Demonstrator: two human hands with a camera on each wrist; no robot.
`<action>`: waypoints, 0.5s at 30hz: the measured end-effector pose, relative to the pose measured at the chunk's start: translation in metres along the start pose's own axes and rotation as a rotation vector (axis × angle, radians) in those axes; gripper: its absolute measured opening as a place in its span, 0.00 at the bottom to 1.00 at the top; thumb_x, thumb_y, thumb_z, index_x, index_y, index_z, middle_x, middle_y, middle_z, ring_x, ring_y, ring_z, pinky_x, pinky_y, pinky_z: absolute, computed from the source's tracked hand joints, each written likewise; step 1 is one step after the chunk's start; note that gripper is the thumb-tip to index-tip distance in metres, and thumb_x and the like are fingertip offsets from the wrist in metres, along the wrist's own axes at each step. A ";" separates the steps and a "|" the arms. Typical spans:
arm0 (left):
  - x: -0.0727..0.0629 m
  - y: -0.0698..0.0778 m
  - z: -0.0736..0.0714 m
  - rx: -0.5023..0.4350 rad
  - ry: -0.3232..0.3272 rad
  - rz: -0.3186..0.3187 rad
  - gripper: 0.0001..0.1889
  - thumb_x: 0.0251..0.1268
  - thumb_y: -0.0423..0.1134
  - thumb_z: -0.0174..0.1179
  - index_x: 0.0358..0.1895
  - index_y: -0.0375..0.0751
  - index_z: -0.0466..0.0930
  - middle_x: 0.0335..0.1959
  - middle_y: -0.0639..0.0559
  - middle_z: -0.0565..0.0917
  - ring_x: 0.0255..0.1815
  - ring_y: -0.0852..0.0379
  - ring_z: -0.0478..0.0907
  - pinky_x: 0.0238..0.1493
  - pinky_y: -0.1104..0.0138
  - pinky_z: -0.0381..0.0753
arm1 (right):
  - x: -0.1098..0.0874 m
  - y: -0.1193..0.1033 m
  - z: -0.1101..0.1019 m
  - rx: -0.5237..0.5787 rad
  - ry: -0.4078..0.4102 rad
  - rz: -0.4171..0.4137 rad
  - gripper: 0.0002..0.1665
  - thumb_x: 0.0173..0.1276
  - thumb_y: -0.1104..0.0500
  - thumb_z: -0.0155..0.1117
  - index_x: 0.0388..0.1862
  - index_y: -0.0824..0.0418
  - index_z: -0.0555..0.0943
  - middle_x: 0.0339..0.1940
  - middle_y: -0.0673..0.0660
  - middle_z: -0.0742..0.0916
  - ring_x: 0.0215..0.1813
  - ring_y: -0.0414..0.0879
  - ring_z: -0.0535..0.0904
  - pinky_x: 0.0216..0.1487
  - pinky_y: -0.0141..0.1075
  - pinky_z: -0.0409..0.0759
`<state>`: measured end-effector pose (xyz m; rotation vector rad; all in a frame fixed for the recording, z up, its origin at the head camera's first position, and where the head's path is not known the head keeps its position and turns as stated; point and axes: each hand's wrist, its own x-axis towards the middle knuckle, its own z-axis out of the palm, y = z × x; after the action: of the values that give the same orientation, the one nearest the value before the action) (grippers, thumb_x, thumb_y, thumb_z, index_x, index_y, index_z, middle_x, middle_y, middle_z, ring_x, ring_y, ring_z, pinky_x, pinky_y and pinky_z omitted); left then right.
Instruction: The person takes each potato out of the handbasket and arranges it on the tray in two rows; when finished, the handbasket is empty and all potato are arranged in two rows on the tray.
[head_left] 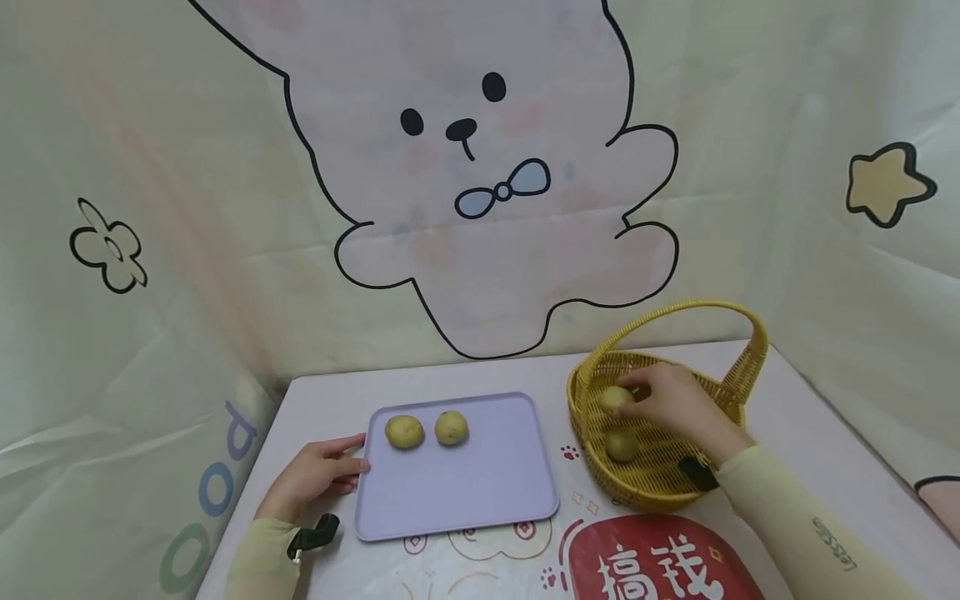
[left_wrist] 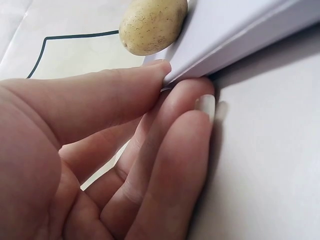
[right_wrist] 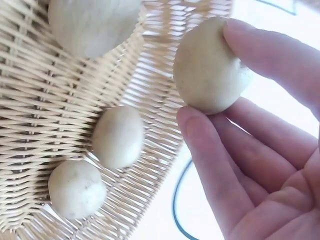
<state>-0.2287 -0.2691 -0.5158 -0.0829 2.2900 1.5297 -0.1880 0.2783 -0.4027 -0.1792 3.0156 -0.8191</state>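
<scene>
In the head view, a lilac tray lies on the bench, with a rounded potato and a second potato resting on its far left part. The left grip is at the tray's left rim; to the tray's right stands a yellow wicker basket, where the right grip has thumb and fingers around a held potato, another lying nearer in the basket. In the left wrist view, the left grip lightly pinches the tray's rim, thumb above and fingers curled against the side, which looks enough to steady something so thin and stiff. In the right wrist view, the held potato is pinched between thumb and fingertips, off to the tray's right, with three more in the basket. It should handle as firm, light and hard to crush, though its smooth, rounded skin could let it slip or roll on the flat tray, so it is best taken across its widest part, thumb opposite the fingers
</scene>
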 end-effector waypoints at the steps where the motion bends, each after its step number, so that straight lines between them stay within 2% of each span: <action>1: 0.000 -0.001 -0.001 -0.004 0.002 -0.002 0.37 0.70 0.38 0.73 0.79 0.34 0.72 0.29 0.53 0.83 0.29 0.60 0.83 0.35 0.70 0.88 | -0.006 -0.003 -0.001 0.007 0.004 -0.002 0.29 0.66 0.53 0.82 0.62 0.64 0.89 0.51 0.59 0.93 0.52 0.52 0.87 0.54 0.52 0.86; 5: -0.001 -0.002 -0.004 -0.019 -0.010 -0.003 0.37 0.70 0.37 0.73 0.80 0.33 0.70 0.29 0.54 0.83 0.28 0.61 0.82 0.35 0.70 0.87 | -0.030 -0.013 -0.003 0.015 0.042 0.002 0.33 0.64 0.49 0.84 0.63 0.63 0.88 0.51 0.59 0.93 0.51 0.51 0.88 0.51 0.48 0.88; 10: -0.001 -0.002 -0.004 -0.010 0.004 -0.004 0.37 0.69 0.38 0.74 0.79 0.35 0.72 0.30 0.52 0.84 0.30 0.59 0.83 0.35 0.69 0.88 | -0.056 -0.024 0.002 -0.009 0.117 0.000 0.32 0.58 0.42 0.87 0.58 0.56 0.92 0.48 0.55 0.94 0.52 0.52 0.90 0.51 0.49 0.87; 15: 0.002 -0.001 -0.003 -0.026 -0.007 0.007 0.36 0.69 0.38 0.74 0.79 0.35 0.73 0.29 0.53 0.84 0.29 0.60 0.83 0.35 0.70 0.88 | -0.072 -0.040 0.017 0.052 0.092 0.010 0.30 0.57 0.41 0.87 0.56 0.51 0.93 0.44 0.48 0.95 0.48 0.44 0.91 0.46 0.38 0.86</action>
<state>-0.2311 -0.2717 -0.5164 -0.0766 2.2674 1.5603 -0.1110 0.2441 -0.3983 -0.1293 3.0732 -0.9293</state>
